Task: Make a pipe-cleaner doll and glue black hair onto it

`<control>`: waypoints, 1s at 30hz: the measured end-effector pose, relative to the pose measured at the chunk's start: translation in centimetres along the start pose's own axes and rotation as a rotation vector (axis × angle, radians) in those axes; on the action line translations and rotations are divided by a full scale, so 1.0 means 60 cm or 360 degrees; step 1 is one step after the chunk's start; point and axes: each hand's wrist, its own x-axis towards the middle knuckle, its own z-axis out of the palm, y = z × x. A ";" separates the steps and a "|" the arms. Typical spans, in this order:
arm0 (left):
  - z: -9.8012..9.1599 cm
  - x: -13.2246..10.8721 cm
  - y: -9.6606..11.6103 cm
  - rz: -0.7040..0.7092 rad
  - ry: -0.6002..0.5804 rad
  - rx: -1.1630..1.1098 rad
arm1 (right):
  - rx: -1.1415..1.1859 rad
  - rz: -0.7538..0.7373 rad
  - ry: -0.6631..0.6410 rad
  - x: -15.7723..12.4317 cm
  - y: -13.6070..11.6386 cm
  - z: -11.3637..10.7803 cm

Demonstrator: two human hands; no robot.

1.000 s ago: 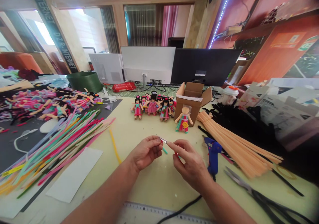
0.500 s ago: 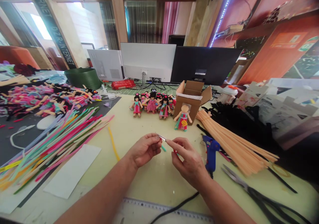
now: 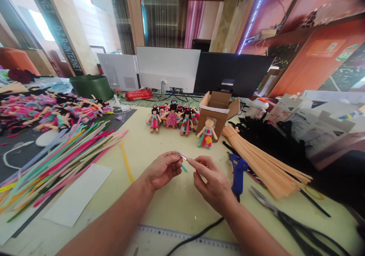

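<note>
My left hand (image 3: 163, 169) and my right hand (image 3: 210, 184) meet above the pale yellow table (image 3: 159, 142), fingertips pinched together on a small light strip (image 3: 183, 157). A short teal piece (image 3: 184, 168) pokes out just under the left fingers. A bit of red shows inside my right hand's curled fingers. A blue glue gun (image 3: 237, 171) lies right of my right hand. A doll without hair (image 3: 206, 135) stands in front of the hands, beside a group of finished dolls (image 3: 172, 119).
A heap of coloured pipe cleaners (image 3: 57, 159) and a white card (image 3: 76, 193) lie to the left. A peach bundle (image 3: 265, 164), black scissors (image 3: 293, 220), an open cardboard box (image 3: 217, 111) and monitors (image 3: 168, 68) are around. A ruler (image 3: 185, 240) and a black cable (image 3: 196, 235) lie at the near edge.
The view has shifted slightly, so everything sits a little further left and higher. Both hands keep the same pinch on the small strip.
</note>
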 end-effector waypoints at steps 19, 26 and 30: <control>0.000 0.002 0.001 0.0019 -0.0016 0.0038 | 0.0046 0.0082 -0.0081 -0.002 -0.003 -0.001; 0.002 0.000 0.001 0.0027 -0.0018 0.0057 | 0.0188 0.0150 -0.0082 0.001 -0.008 -0.003; 0.001 0.000 0.002 0.0026 -0.0042 0.0061 | 0.0419 0.0330 -0.0128 0.004 -0.011 -0.008</control>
